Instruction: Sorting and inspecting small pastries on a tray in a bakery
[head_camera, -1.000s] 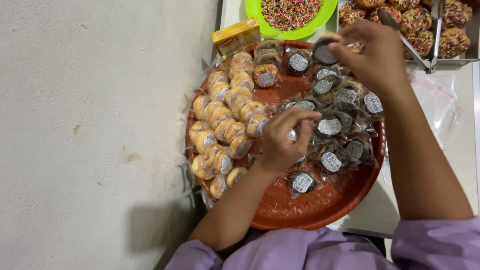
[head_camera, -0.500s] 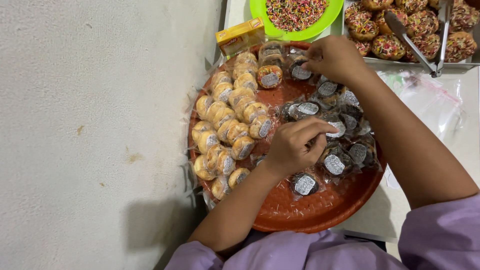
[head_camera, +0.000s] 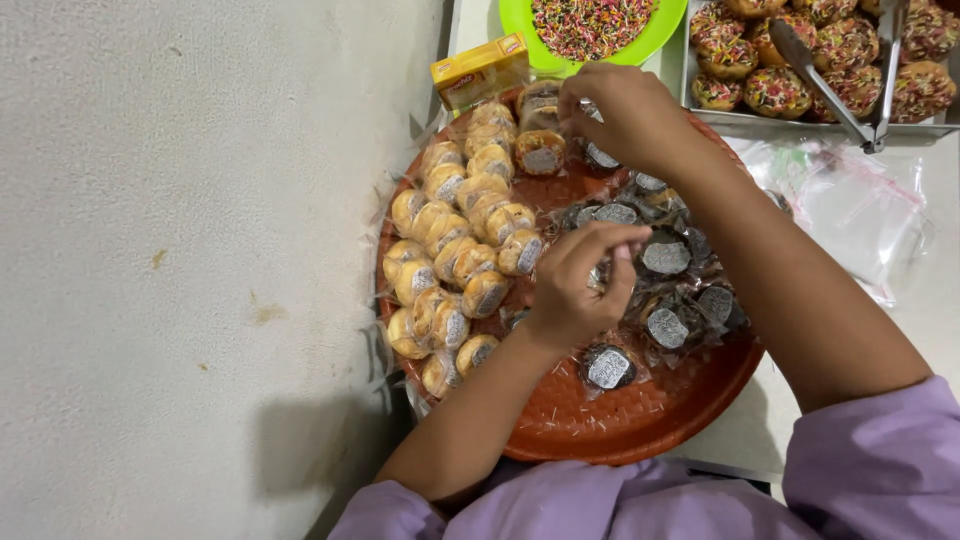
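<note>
Left hand pinches a dark wrapped cake mid-tray on the round orange tray. Right hand grips another wrapped cake at the tray's far edge, beside the yellow cakes.

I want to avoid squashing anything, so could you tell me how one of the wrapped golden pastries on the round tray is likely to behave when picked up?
The golden pastries look small and bready, so probably light and easily dented. Their clear, shiny wrap likely makes them slippery and crinkly. They lie packed on edge on the orange tray, so lifting one may topple its neighbours.
</note>
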